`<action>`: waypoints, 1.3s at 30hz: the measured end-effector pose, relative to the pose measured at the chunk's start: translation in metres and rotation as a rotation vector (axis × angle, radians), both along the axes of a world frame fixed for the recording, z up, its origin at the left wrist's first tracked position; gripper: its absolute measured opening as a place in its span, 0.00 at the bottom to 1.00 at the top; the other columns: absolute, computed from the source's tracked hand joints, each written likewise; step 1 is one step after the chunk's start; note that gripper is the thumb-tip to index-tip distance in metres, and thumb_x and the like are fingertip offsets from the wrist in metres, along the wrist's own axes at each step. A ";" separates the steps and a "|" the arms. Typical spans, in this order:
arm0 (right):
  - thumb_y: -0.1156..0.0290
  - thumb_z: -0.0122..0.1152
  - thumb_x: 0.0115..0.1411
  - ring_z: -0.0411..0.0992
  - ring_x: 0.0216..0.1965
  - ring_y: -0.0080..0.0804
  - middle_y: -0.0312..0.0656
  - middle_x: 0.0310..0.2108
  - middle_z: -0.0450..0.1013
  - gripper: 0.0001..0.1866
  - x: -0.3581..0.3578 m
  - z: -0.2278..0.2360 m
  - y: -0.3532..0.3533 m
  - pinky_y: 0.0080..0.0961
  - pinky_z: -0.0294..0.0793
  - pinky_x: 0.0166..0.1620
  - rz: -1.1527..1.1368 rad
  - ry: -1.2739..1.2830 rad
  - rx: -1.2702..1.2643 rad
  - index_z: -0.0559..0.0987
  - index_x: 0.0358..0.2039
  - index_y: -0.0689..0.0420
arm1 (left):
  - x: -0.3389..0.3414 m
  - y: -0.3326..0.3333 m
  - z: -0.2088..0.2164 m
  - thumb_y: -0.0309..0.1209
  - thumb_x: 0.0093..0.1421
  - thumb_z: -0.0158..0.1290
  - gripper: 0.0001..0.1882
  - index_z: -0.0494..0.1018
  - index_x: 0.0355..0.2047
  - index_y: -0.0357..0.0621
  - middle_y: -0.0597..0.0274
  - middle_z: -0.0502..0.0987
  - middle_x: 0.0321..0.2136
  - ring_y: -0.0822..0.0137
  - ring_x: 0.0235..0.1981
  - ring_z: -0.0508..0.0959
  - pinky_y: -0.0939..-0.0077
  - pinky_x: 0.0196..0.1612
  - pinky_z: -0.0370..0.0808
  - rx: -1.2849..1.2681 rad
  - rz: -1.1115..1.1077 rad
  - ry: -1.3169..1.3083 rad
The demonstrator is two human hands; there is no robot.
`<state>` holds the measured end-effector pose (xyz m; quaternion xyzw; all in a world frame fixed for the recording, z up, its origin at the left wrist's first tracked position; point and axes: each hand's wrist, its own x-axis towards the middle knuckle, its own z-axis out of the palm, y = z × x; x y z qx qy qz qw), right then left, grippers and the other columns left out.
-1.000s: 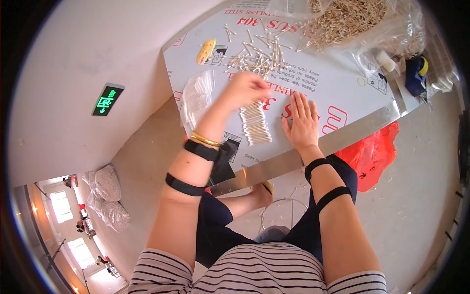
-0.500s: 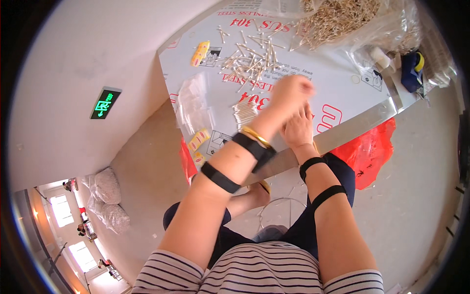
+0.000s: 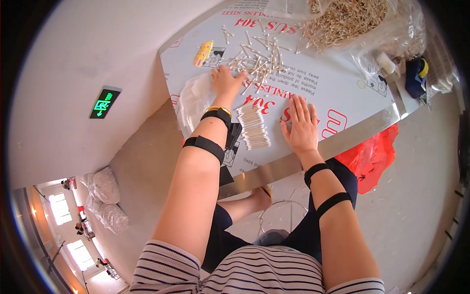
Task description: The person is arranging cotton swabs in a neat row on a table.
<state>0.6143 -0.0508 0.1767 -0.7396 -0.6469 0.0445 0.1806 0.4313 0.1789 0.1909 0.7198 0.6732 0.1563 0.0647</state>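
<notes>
Cotton swabs lie in a loose pile [image 3: 262,61] on the film-covered metal table [image 3: 323,83]. At the pile's near left edge is my left hand [image 3: 227,85], thumb and fingers apart, with nothing seen in its grasp. My right hand [image 3: 302,128] rests flat on the table near its front edge, fingers stretched out. Between my hands a neat row of cotton swabs [image 3: 253,126] lies side by side. Clear plastic bags [image 3: 195,100] are partly covered by my left hand and wrist. Beyond them lies a small yellow packet [image 3: 203,53].
A big clear bag of many swabs [image 3: 345,22] stands open at the far right. Beside it sits a dark blue tape dispenser [image 3: 415,77]. A red plastic bag [image 3: 369,159] hangs below the table's metal edge [image 3: 264,175]. Full sacks [image 3: 105,196] stand on the floor at left.
My left hand has moved left from above my right hand to the swab pile, and its fingers have opened. My right hand has flattened on the table, and the swab row is fully uncovered.
</notes>
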 end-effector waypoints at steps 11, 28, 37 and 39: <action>0.52 0.55 0.65 0.47 0.76 0.35 0.40 0.75 0.52 0.41 0.002 0.002 0.000 0.46 0.45 0.76 0.002 -0.020 -0.004 0.58 0.73 0.58 | 0.004 0.012 -0.004 0.58 0.52 0.64 0.27 0.77 0.37 0.48 0.55 0.78 0.43 0.51 0.49 0.77 0.54 0.54 0.72 -0.204 -0.055 0.002; 0.54 0.55 0.65 0.47 0.76 0.35 0.40 0.75 0.52 0.41 0.000 0.004 0.000 0.45 0.44 0.76 0.002 -0.002 -0.012 0.56 0.73 0.56 | -0.040 -0.017 0.015 0.25 0.57 0.63 0.07 0.82 0.37 0.43 0.61 0.82 0.35 0.66 0.34 0.84 0.72 0.40 0.81 -0.243 -0.487 -0.306; 0.52 0.54 0.64 0.49 0.75 0.36 0.40 0.75 0.53 0.41 -0.001 0.003 0.001 0.46 0.46 0.75 0.000 -0.037 0.004 0.57 0.73 0.57 | -0.037 -0.061 0.021 0.22 0.59 0.60 0.06 0.82 0.37 0.41 0.61 0.80 0.37 0.63 0.37 0.83 0.71 0.42 0.81 -0.338 -0.563 -0.388; 0.52 0.54 0.64 0.49 0.75 0.36 0.40 0.74 0.53 0.41 0.000 0.002 0.000 0.46 0.46 0.75 -0.002 -0.037 0.006 0.57 0.73 0.57 | -0.043 -0.070 0.022 0.28 0.63 0.58 0.13 0.79 0.48 0.42 0.57 0.79 0.48 0.56 0.53 0.79 0.60 0.56 0.75 -0.149 -0.549 -0.264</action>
